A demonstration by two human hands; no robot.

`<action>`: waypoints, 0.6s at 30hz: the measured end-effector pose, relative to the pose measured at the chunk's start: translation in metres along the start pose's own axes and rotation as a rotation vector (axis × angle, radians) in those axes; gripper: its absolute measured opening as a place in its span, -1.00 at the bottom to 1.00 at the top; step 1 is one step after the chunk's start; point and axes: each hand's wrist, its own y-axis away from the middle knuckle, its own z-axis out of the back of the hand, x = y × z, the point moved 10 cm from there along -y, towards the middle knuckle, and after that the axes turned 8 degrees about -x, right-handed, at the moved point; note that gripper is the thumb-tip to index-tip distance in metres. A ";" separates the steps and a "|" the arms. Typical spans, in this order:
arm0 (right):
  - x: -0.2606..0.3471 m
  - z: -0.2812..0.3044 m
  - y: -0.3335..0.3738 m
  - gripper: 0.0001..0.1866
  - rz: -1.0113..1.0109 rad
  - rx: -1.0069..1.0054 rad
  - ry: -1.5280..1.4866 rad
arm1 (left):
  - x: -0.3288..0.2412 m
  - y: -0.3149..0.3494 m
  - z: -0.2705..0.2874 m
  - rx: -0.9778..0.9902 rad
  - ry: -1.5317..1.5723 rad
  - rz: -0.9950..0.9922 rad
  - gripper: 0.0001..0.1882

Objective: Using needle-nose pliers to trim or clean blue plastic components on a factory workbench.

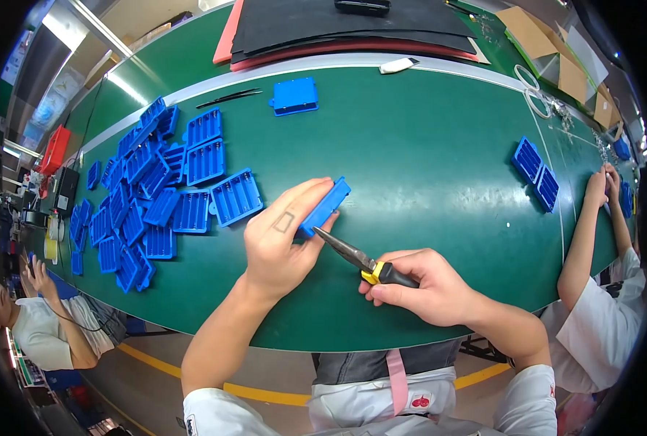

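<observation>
Over the middle of the green table, my left hand (280,232) grips a blue plastic battery case (327,206), tilted up on its edge. My right hand (432,287) is closed around the black and yellow handles of long-nose pliers (349,252). The tips of the pliers meet the lower end of the case, close to my left thumb; whether they pinch it I cannot tell. To the left of my left hand lies a large loose heap of similar blue battery cases (131,192), many showing ribbed compartments.
A single blue case (295,96) and black tweezers (229,97) lie at the back. Two joined blue cases (536,174) lie at right. Black sheets (352,33) are stacked beyond the white strip. Scissors (533,91) lie far right. Co-workers sit on both sides.
</observation>
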 end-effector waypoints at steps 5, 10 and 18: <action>-0.003 0.000 0.000 -0.86 -0.071 0.024 0.049 | 0.003 -0.002 0.007 -0.048 0.006 0.002 -0.59; -0.002 0.001 0.001 -0.82 -0.013 -0.012 0.009 | -0.002 -0.001 0.004 -0.043 -0.018 0.000 -0.58; -0.001 0.000 0.002 -0.77 0.015 0.004 0.077 | -0.003 -0.001 0.004 -0.045 -0.032 -0.023 -0.60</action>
